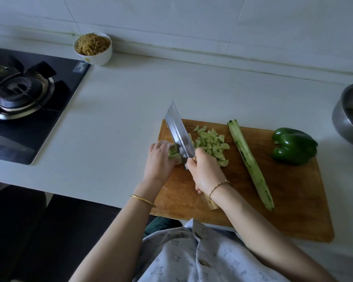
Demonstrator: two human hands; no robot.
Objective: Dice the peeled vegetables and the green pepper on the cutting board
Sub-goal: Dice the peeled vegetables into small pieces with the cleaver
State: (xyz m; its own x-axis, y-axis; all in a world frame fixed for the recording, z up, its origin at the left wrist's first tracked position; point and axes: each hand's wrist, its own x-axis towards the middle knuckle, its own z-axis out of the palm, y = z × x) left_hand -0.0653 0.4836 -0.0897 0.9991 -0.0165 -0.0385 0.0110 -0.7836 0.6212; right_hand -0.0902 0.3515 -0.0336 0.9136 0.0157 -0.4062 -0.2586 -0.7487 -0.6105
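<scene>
A wooden cutting board lies on the white counter. My right hand grips the wooden handle of a cleaver, whose blade stands edge-down on the board's left end. My left hand holds down a short bundle of peeled cucumber strips against the blade's left face. A pile of diced pale-green pieces lies just right of the blade. A long peeled cucumber half lies further right on the board. A whole green pepper sits at the board's far right corner.
A white bowl of shredded yellowish food stands by the wall at the back left. A black gas hob with a burner fills the left. A steel bowl sits at the right edge. My shirt front is below.
</scene>
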